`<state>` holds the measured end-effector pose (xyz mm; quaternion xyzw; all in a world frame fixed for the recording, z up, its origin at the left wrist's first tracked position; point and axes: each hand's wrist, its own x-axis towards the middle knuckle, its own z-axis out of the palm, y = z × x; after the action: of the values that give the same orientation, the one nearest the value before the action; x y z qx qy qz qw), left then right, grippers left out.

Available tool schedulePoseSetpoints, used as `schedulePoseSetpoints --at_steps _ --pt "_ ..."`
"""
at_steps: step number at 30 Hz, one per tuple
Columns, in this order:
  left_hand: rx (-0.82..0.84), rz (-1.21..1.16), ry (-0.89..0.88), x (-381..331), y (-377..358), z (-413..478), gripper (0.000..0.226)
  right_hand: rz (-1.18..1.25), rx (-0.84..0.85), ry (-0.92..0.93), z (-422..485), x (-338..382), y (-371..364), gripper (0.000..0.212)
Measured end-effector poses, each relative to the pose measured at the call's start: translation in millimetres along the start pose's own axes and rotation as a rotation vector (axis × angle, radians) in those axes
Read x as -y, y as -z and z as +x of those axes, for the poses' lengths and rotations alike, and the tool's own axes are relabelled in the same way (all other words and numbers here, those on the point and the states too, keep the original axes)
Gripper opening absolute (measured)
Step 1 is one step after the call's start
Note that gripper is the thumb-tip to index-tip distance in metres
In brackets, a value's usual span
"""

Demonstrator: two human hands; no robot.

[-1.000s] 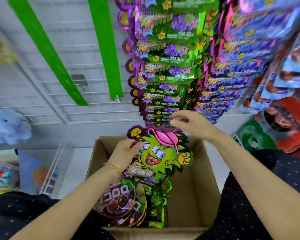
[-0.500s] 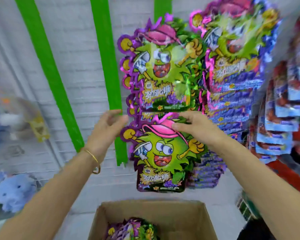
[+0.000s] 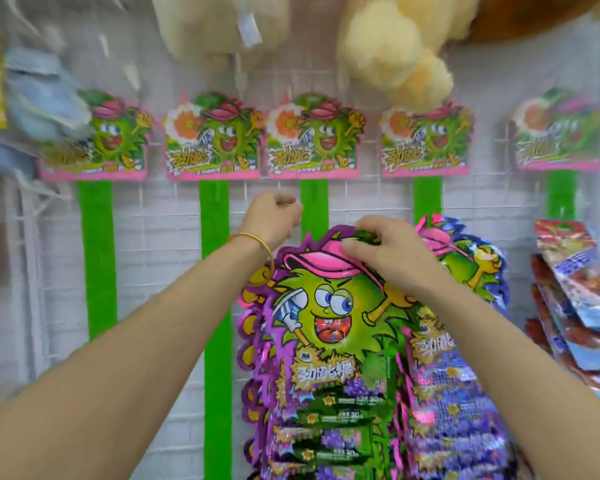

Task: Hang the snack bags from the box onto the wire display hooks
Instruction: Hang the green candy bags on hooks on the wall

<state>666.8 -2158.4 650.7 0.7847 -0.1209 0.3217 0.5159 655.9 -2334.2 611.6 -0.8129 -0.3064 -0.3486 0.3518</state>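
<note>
A snack bag [image 3: 329, 306] printed with a green monster in a pink cap is held up against the white wire grid [image 3: 160, 237]. My right hand [image 3: 385, 251] pinches its top edge. It lies over a column of like bags [image 3: 326, 427] that hang down one green strip [image 3: 314, 199]. My left hand [image 3: 272, 216] is raised at that strip's left edge with fingers curled; whether it grips anything is hidden. No hook shows behind the hands. The box is out of view.
Pink-edged header cards [image 3: 312, 136] top each green strip. A second column of purple bags [image 3: 461, 375] hangs right of the held bag, and red and blue packets [image 3: 579, 306] farther right. Plush toys [image 3: 395, 46] hang above. Bare green strips [image 3: 215, 271] run down the left.
Both hands rose along the grid with the bag, from over the box to the top of the hanging column. My view tilted up, so the box dropped out of sight. My left hand's fingers curled.
</note>
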Motion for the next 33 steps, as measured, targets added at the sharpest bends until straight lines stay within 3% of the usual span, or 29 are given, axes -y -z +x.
schedulePoseSetpoints --at_steps 2,4,7,11,14,17,27,29,32,33 --pt "0.026 -0.085 0.089 -7.0 -0.7 6.3 0.009 0.007 -0.027 0.005 14.9 -2.3 -2.3 0.040" --pt "0.079 -0.130 0.178 -13.3 4.4 12.7 0.019 -0.028 -0.051 0.021 28.1 -4.4 -7.3 0.037" --pt "0.146 -0.069 0.258 -20.2 13.6 22.4 0.017 -0.073 -0.091 0.038 44.7 -3.0 -14.9 0.016" --pt "0.234 0.008 0.269 -26.8 16.0 29.0 0.032 -0.157 -0.152 0.048 62.4 0.5 -23.2 0.022" --pt "0.202 0.128 0.250 -27.8 11.2 32.0 0.041 -0.228 -0.161 0.054 71.6 -0.7 -26.9 0.022" --pt "0.154 0.192 0.258 -25.9 8.0 36.3 0.026 -0.272 -0.170 0.062 74.6 -0.1 -27.3 0.022" --pt "0.200 0.099 0.278 -17.5 3.2 30.4 0.024 -0.195 -0.065 0.053 56.0 -3.2 -32.8 0.020" --pt "0.198 0.094 0.250 -13.2 4.6 24.5 0.023 -0.202 -0.017 0.023 51.0 -6.3 -34.5 0.021" --pt "0.135 0.168 0.057 -4.0 8.8 15.4 0.008 -0.199 0.021 -0.008 44.5 -8.1 -34.6 0.029" --pt "0.109 0.206 -0.016 0.8 9.5 11.8 0.019 -0.195 0.020 -0.005 43.0 -7.9 -33.9 0.031"
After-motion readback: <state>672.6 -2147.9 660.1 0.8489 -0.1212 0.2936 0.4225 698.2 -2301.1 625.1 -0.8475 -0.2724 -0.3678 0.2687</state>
